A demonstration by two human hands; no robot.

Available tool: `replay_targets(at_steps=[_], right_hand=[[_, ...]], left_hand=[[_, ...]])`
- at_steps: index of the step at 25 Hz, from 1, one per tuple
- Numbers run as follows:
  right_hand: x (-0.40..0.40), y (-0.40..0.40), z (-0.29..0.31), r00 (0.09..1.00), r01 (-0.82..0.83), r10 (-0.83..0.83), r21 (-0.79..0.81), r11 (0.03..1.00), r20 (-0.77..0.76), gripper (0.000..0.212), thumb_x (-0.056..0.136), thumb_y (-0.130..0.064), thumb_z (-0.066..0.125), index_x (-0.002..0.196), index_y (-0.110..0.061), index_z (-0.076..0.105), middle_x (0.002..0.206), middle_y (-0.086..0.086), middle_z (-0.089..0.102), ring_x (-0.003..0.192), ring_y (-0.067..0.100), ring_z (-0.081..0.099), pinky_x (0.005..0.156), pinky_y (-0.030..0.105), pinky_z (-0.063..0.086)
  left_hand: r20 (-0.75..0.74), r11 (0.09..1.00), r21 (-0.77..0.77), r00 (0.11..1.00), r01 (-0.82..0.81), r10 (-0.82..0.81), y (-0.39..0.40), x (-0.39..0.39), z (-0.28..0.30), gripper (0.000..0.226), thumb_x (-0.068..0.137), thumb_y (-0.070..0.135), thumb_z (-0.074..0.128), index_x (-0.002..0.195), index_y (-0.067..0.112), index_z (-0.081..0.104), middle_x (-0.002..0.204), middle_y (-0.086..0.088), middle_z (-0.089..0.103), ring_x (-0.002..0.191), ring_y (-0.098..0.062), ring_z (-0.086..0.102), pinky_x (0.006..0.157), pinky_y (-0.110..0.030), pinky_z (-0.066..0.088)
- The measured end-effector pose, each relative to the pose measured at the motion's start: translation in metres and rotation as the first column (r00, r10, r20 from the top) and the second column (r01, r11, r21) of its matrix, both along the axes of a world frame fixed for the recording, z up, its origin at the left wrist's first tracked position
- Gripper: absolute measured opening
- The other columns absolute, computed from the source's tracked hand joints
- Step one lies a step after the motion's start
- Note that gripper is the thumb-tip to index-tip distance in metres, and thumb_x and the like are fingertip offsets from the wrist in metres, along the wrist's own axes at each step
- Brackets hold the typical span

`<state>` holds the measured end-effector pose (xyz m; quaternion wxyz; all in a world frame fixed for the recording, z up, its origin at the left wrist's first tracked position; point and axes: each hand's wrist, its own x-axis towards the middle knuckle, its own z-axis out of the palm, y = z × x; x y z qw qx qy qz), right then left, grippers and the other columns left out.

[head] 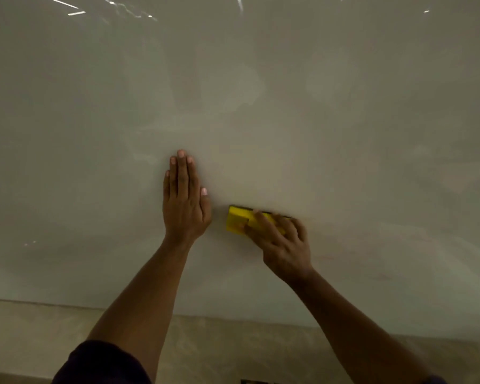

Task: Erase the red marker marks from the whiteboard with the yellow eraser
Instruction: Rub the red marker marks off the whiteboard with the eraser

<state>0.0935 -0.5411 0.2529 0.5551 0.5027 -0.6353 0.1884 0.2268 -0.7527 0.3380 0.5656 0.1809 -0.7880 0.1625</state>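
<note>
The whiteboard (261,92) fills most of the head view, glossy and smeared with pale wipe traces. Faint reddish smudges (372,261) linger at the lower right of it. My left hand (185,200) lies flat against the board with straight fingers pointing up. Just to its right, my right hand (281,239) grips the yellow eraser (237,218) and holds it against the board. My fingers cover the right half of the eraser; a dark pad edge shows along its top.
The board's lower edge (233,318) runs across the bottom of the view, with a beige marbled floor or wall strip (219,350) below it. Ceiling light reflections (75,11) glint at the top left.
</note>
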Motion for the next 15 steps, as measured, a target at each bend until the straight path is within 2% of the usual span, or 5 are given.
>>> replay_targets(at_steps=[2,5,9,13,15], right_hand=[[0.011,-0.009,-0.003,0.99,-0.013,0.026,-0.092,0.996,0.141,0.068,0.093,-0.008,0.049,0.149,-0.046,0.052,0.159,-0.008,0.048,0.126,0.03,0.055,0.104,0.043,0.041],[0.015,-0.014,-0.006,0.994,-0.101,0.098,0.067,0.993,0.047,0.063,0.09,-0.006,0.047,0.141,-0.04,0.063,0.15,0.0,0.059,0.118,0.033,0.056,0.1,0.042,0.044],[-0.011,0.013,-0.008,0.932,-0.128,0.237,0.362,0.923,-0.276,0.038,0.108,-0.016,0.046,0.131,-0.031,0.072,0.141,0.002,0.066,0.12,0.032,0.064,0.105,0.044,0.048],[-0.009,0.019,-0.013,0.994,-0.043,0.058,0.156,0.987,-0.091,0.059,0.091,-0.008,0.05,0.14,-0.038,0.065,0.147,0.006,0.06,0.121,0.037,0.057,0.103,0.048,0.045],[0.0,0.008,-0.021,0.984,-0.086,0.118,0.232,0.969,-0.13,0.05,0.094,-0.015,0.05,0.135,-0.037,0.069,0.142,0.006,0.065,0.118,0.036,0.055,0.101,0.049,0.045]], left_hand=[[0.077,0.99,-0.118,0.995,0.077,-0.068,0.006,-0.012,0.013,0.067,0.107,0.021,0.033,0.167,-0.003,0.015,0.173,-0.025,0.023,0.165,-0.033,0.009,0.134,-0.045,0.013],[0.227,0.929,-0.335,0.971,0.156,-0.081,0.009,-0.027,0.038,0.066,0.108,0.023,0.031,0.169,0.005,0.016,0.175,-0.015,0.023,0.166,-0.022,0.005,0.135,-0.039,0.01],[0.232,0.923,-0.348,0.969,0.166,-0.086,0.01,-0.024,0.043,0.065,0.109,0.024,0.033,0.169,0.006,0.016,0.176,-0.01,0.016,0.166,-0.02,0.004,0.134,-0.038,0.009],[0.212,0.92,-0.351,0.972,0.174,-0.103,0.012,-0.027,0.041,0.066,0.109,0.023,0.033,0.17,0.005,0.015,0.176,-0.012,0.016,0.166,-0.023,0.006,0.135,-0.04,0.01],[0.198,0.927,-0.346,0.977,0.148,-0.082,0.014,-0.03,0.04,0.067,0.108,0.023,0.033,0.17,0.004,0.013,0.177,-0.013,0.016,0.165,-0.025,0.009,0.135,-0.042,0.011]])
